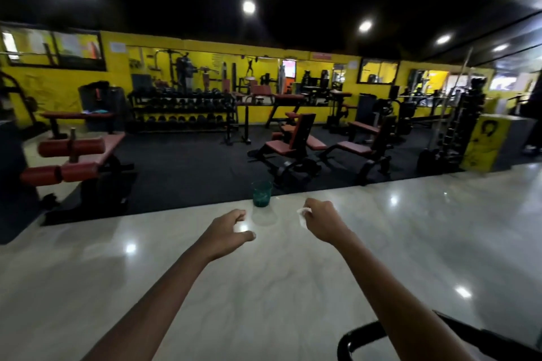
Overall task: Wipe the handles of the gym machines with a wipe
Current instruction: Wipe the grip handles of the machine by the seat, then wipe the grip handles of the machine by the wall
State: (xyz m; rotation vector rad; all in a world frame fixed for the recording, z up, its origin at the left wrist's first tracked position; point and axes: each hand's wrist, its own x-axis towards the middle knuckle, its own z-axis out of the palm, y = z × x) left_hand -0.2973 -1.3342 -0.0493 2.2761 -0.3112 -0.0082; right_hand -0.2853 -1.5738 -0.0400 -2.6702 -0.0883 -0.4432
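- Ahead, both bare arms reach out over a glossy pale floor (pixel 205 287) that mirrors the ceiling lights.
- The right hand (pixel 322 221) is curled, its fingers pinching a small crumpled white wipe (pixel 303 214) that sticks out on its left side.
- The left hand (pixel 227 231) holds nothing; its fingers are bent and spread from the thumb in a loose claw.
- A translucent green cup (pixel 261 193) stands upright on the floor just beyond and between the two hands, at the edge of the black rubber mat (pixel 190 161).
- On the mat stand red-padded benches (pixel 296 141) and, further back, a dumbbell rack (pixel 181 110) against the yellow wall (pixel 117 67).
- A curved black bar (pixel 360 337) of a machine shows at the lower right, beneath the right forearm; neither hand touches it.
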